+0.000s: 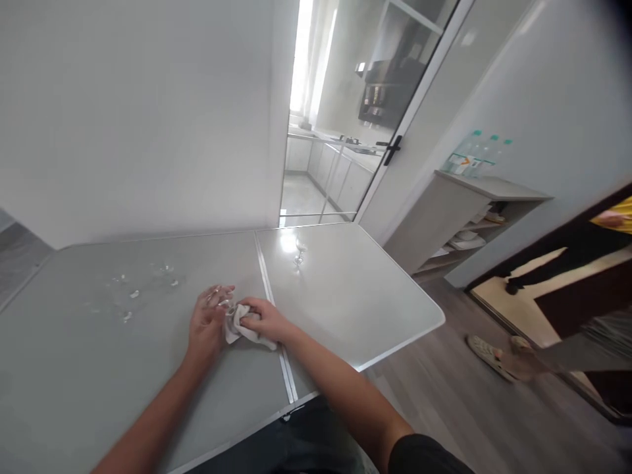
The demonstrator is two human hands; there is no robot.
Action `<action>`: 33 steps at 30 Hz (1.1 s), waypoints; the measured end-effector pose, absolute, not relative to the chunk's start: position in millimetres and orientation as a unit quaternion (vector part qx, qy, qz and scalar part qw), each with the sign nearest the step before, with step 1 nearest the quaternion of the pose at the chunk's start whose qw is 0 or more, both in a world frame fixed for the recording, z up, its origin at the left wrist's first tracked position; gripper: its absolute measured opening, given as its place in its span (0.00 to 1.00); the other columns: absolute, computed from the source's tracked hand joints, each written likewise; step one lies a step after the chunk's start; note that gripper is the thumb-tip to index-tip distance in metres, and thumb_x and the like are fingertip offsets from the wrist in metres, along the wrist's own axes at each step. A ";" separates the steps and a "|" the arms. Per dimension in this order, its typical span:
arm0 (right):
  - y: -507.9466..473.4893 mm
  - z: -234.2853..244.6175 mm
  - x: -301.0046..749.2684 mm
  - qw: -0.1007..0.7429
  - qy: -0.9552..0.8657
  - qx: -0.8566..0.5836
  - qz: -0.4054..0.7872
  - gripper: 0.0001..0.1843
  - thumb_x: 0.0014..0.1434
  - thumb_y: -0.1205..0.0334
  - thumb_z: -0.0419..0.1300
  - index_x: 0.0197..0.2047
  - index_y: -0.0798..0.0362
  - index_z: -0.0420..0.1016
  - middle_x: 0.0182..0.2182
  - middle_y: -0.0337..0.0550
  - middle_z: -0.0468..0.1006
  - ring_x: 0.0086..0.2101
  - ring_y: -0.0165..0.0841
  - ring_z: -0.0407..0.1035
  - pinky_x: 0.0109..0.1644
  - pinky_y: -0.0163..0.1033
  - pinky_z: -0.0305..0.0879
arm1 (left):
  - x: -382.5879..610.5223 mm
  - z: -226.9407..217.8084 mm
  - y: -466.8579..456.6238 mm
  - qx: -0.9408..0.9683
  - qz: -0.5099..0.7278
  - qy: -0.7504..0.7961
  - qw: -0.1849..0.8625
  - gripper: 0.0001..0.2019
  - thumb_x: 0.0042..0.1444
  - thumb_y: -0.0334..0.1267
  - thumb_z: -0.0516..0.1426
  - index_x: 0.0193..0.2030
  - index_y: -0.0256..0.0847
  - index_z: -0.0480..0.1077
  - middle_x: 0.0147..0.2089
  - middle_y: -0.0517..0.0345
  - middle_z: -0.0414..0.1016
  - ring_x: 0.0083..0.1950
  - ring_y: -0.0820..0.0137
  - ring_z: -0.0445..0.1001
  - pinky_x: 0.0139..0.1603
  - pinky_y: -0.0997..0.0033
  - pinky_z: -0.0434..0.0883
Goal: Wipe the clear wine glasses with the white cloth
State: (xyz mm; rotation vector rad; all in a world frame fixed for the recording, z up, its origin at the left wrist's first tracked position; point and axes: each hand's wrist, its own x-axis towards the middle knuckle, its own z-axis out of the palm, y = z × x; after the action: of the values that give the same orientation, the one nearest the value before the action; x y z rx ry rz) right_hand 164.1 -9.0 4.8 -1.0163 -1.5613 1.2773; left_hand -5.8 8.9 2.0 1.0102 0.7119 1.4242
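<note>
While I stand at its near edge, the grey table point(89, 375) fills the lower view, split by a metal seam point(264, 276) running away from me. To the right, a low shelf unit point(444, 210) against the wall carries capped bottles point(476, 155); a person's sandalled foot point(488, 355) is on the wood floor beyond the table corner (not mine). On the left table half, well apart from my hands, sits a loose cluster of clear glassware point(133, 293); a stemmed glass point(299, 250) stands alone on the far right half. My left hand point(206, 326) is curled around a small clear glass point(224, 303), just left of the seam; whether it rests on the top I cannot tell. My right hand point(266, 320) is closed on a white cloth point(241, 332), bunched and pressed against that glass.
</note>
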 end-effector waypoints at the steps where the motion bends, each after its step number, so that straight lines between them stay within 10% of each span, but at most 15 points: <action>1: -11.0 6.0 164.1 0.422 -0.663 -0.425 0.450 0.19 0.57 0.59 0.65 0.52 0.51 0.75 0.39 0.39 0.78 0.38 0.33 0.70 0.47 0.37 0.65 | -5.7 0.2 9.3 0.442 0.618 0.308 0.573 0.28 0.55 0.47 0.69 0.59 0.45 0.67 0.62 0.46 0.75 0.55 0.67 0.76 0.54 0.70 0.74; 5: -17.8 3.1 163.8 0.445 -0.691 -0.472 0.318 0.17 0.60 0.64 0.60 0.52 0.50 0.77 0.43 0.44 0.80 0.42 0.37 0.72 0.51 0.40 0.65 | -4.6 -2.1 8.3 0.462 0.626 0.301 0.551 0.28 0.54 0.42 0.70 0.59 0.47 0.66 0.62 0.47 0.75 0.56 0.68 0.76 0.58 0.69 0.72; 11: -8.3 -8.5 170.0 0.669 -0.348 -0.446 0.482 0.15 0.62 0.51 0.62 0.49 0.47 0.74 0.34 0.36 0.78 0.31 0.31 0.71 0.36 0.33 0.67 | -6.2 7.5 11.9 0.402 0.681 0.255 0.557 0.31 0.52 0.45 0.71 0.57 0.50 0.62 0.64 0.45 0.71 0.60 0.62 0.76 0.61 0.57 0.73; 29: -9.8 0.3 162.4 0.603 -0.382 -0.418 0.562 0.30 0.51 0.54 0.68 0.57 0.52 0.75 0.40 0.44 0.83 0.38 0.37 0.76 0.43 0.39 0.71 | 10.0 7.9 -10.7 0.598 0.584 0.218 0.504 0.30 0.55 0.38 0.69 0.55 0.50 0.54 0.59 0.47 0.72 0.59 0.56 0.78 0.61 0.45 0.73; 33: -7.1 -3.1 165.4 0.561 -0.381 -0.460 0.574 0.24 0.47 0.51 0.72 0.44 0.56 0.79 0.30 0.43 0.82 0.29 0.34 0.73 0.33 0.36 0.67 | 8.8 5.8 -8.1 0.600 0.593 0.228 0.486 0.31 0.53 0.36 0.70 0.56 0.49 0.55 0.59 0.47 0.73 0.59 0.58 0.78 0.62 0.47 0.73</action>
State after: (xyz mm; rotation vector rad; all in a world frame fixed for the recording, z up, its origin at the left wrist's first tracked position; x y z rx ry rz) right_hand 165.4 -7.1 -3.1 -1.0835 -0.8978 1.3516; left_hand 8.8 -8.1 5.8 1.4595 0.5542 1.4432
